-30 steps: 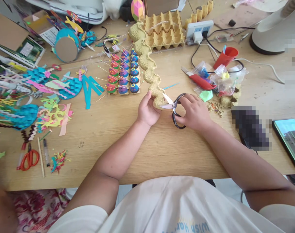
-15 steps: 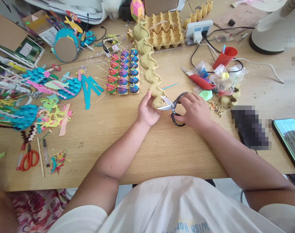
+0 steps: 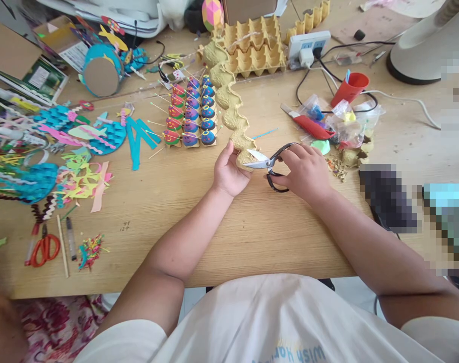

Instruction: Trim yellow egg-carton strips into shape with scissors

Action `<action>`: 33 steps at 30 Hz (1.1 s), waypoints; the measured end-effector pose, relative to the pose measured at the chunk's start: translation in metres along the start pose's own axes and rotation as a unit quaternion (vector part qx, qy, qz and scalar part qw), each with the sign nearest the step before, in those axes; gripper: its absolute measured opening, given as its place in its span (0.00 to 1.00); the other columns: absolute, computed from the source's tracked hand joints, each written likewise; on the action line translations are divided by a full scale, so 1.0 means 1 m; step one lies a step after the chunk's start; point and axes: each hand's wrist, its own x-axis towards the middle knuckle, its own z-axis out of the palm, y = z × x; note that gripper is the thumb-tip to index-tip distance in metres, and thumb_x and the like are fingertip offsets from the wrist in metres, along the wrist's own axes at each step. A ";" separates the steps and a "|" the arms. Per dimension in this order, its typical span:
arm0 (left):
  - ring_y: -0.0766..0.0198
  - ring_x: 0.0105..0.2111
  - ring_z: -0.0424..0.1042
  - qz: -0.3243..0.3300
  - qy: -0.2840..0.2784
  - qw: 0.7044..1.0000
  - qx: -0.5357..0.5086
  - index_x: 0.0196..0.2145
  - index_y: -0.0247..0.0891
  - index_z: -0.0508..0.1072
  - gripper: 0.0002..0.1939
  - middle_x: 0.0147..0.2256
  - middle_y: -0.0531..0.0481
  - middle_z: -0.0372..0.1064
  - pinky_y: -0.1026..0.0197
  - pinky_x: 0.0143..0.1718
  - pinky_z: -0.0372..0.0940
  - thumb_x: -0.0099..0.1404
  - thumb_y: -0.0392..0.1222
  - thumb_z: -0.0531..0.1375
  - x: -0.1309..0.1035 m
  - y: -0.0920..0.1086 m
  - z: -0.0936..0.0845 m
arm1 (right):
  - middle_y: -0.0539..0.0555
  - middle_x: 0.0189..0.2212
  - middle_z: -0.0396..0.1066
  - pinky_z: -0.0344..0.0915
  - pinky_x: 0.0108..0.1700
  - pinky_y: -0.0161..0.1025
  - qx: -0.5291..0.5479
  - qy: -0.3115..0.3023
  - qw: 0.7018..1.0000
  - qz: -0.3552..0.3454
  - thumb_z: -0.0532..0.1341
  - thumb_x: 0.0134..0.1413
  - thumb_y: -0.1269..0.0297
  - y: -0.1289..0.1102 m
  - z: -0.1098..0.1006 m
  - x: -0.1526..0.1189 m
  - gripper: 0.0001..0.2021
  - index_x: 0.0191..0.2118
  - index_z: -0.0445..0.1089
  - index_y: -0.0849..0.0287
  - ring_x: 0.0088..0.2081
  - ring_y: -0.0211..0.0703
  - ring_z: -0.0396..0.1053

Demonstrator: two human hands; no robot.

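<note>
My left hand [image 3: 231,171] grips the near end of a long egg-carton strip [image 3: 229,96], thumb on its left side and the other fingers partly hidden beneath. The strip is yellowish pulp with a row of cups, and it stretches away from me toward the back of the table. In my right hand [image 3: 307,169] is a pair of black-handled scissors [image 3: 277,188], fingers through the loops. The silver blades, slightly apart, lie at the strip's near cup. Left of the strip stand rows of painted egg-carton cups [image 3: 191,113] in red, purple and blue, with thin pins sticking out.
Uncut egg trays [image 3: 257,48] and a power strip [image 3: 308,45] sit at the back. A red cup [image 3: 350,89], a red-handled knife [image 3: 312,126] and plastic bags lie right. Paper scraps [image 3: 81,176] and orange scissors [image 3: 45,249] are left. Another person's patterned clothing [image 3: 59,322] shows lower left.
The scissor blades have closed somewhat at the strip's near end. The strip's far end has shifted slightly left; my left hand has stayed nearly still.
</note>
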 end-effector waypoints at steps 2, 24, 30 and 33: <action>0.63 0.43 0.84 -0.001 0.001 1.000 0.000 0.52 0.47 0.81 0.20 0.40 0.53 0.84 0.66 0.39 0.74 0.81 0.54 0.52 0.000 0.000 0.000 | 0.60 0.42 0.78 0.56 0.44 0.47 0.002 0.000 1.000 0.002 0.66 0.63 0.46 0.000 0.000 0.000 0.17 0.42 0.75 0.56 0.46 0.57 0.70; 0.65 0.37 0.84 -0.006 -0.004 1.000 -0.015 0.44 0.44 0.80 0.19 0.36 0.53 0.83 0.67 0.35 0.73 0.81 0.52 0.52 0.000 0.001 0.002 | 0.59 0.36 0.77 0.55 0.39 0.44 0.027 -0.005 1.000 0.006 0.63 0.66 0.41 0.002 0.000 0.002 0.21 0.38 0.75 0.56 0.39 0.52 0.70; 0.62 0.44 0.85 -0.003 0.010 1.000 0.001 0.52 0.46 0.80 0.18 0.41 0.52 0.84 0.66 0.39 0.75 0.80 0.55 0.54 0.001 0.000 0.000 | 0.60 0.35 0.77 0.54 0.38 0.44 0.041 -0.017 0.999 0.006 0.63 0.66 0.42 0.001 -0.002 0.003 0.21 0.37 0.74 0.57 0.37 0.51 0.70; 0.60 0.46 0.85 -0.002 0.010 1.000 0.003 0.54 0.47 0.79 0.18 0.43 0.51 0.85 0.65 0.41 0.75 0.79 0.55 0.54 0.001 0.000 0.000 | 0.60 0.35 0.77 0.54 0.38 0.44 0.051 -0.020 0.998 0.011 0.63 0.66 0.41 0.002 -0.002 0.003 0.21 0.36 0.74 0.57 0.37 0.51 0.69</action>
